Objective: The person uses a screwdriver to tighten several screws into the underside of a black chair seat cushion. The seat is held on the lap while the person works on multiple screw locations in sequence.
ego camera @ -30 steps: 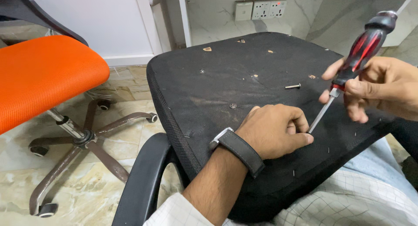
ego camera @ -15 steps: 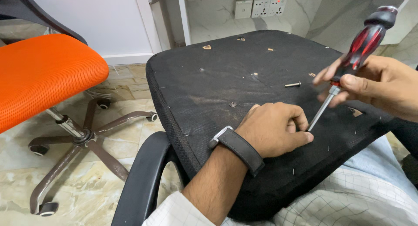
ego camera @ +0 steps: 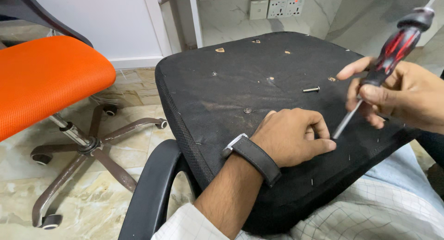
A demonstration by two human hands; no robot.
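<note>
1. The screwdriver has a red-and-black handle and a thin steel shaft; it is tilted, handle up to the right, tip down on the seat.
2. The seat is a black upturned chair cushion, dusty, lying across the person's lap.

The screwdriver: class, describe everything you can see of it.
The screwdriver has a thick red-and-black handle, glossy like plastic, and a thin bare metal shaft. It tilts, handle up to the right, tip down to the left. The right hand grips its lower handle. The tip meets the black seat base right beside the left hand fingers; what it touches there is hidden.
</note>
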